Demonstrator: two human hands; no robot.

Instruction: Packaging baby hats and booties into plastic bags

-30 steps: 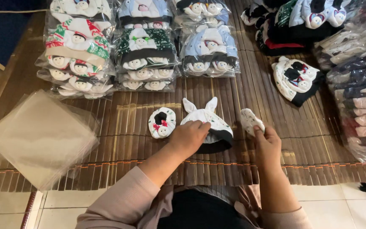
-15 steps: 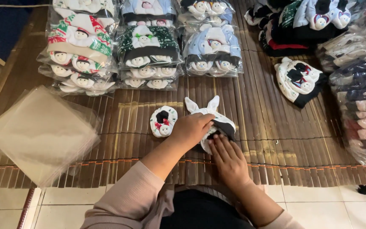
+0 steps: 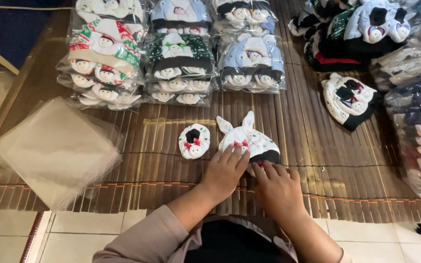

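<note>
A slatted bamboo mat (image 3: 171, 180) bears bagged hats (image 3: 179, 68), clear bags (image 3: 57, 148), a bootie (image 3: 194, 141).

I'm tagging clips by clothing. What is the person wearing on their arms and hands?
Both hands are bare: no gloves, rings or watch visible on the left hand or right hand. The left arm has a loose, dusty pink sleeve pushed up the forearm; the right forearm shows no sleeve.

Pinkish-beige long sleeve (image 3: 147, 241), dark lap garment (image 3: 235, 246).
</note>
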